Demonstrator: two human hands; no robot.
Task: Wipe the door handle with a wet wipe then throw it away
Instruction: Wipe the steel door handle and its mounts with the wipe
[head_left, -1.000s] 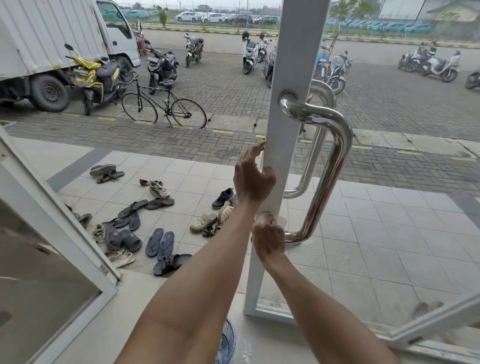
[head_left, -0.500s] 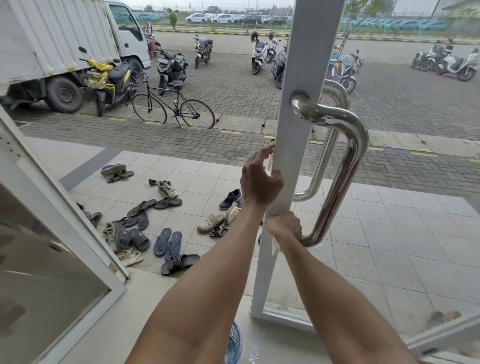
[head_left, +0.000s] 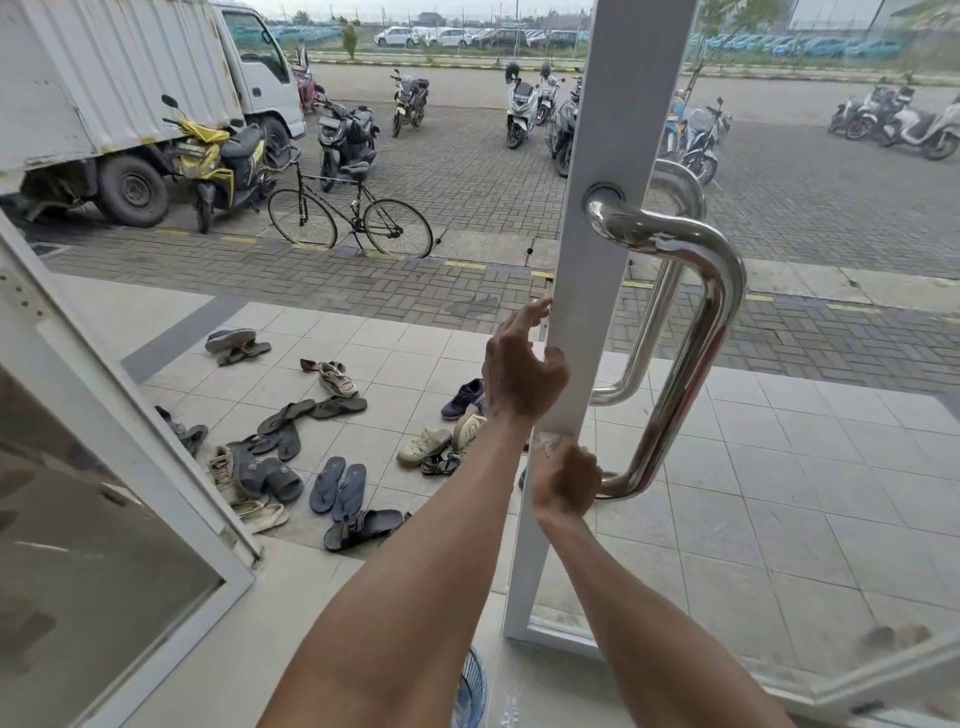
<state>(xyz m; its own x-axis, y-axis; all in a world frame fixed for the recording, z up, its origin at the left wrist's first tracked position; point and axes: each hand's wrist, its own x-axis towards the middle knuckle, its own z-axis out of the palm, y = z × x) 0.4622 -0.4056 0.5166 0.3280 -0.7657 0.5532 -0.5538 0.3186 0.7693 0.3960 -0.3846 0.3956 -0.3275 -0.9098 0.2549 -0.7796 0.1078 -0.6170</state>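
Observation:
A curved chrome door handle (head_left: 696, 332) is mounted on the white frame (head_left: 597, 260) of a glass door. My right hand (head_left: 563, 480) is wrapped round the handle's lower end where it meets the frame. It holds a white wet wipe (head_left: 549, 445), and a crumpled bit of the wipe shows above the knuckles. My left hand (head_left: 522, 374) grips the frame's left edge higher up, thumb on the face and fingers round the edge. A second handle (head_left: 649, 322) shows through the glass on the far side.
Another white-framed glass door leaf (head_left: 130, 467) stands open at the left. Several sandals and shoes (head_left: 332, 447) lie scattered on the tiled porch outside. A blue mesh basket (head_left: 470, 696) sits at the bottom edge by my arms. Beyond stand a bicycle (head_left: 350, 218), motorbikes and a truck.
My right hand stays at the handle's lower end, shifting slightly against it with the wipe. My left hand keeps its grip on the frame edge. The view has moved a little.

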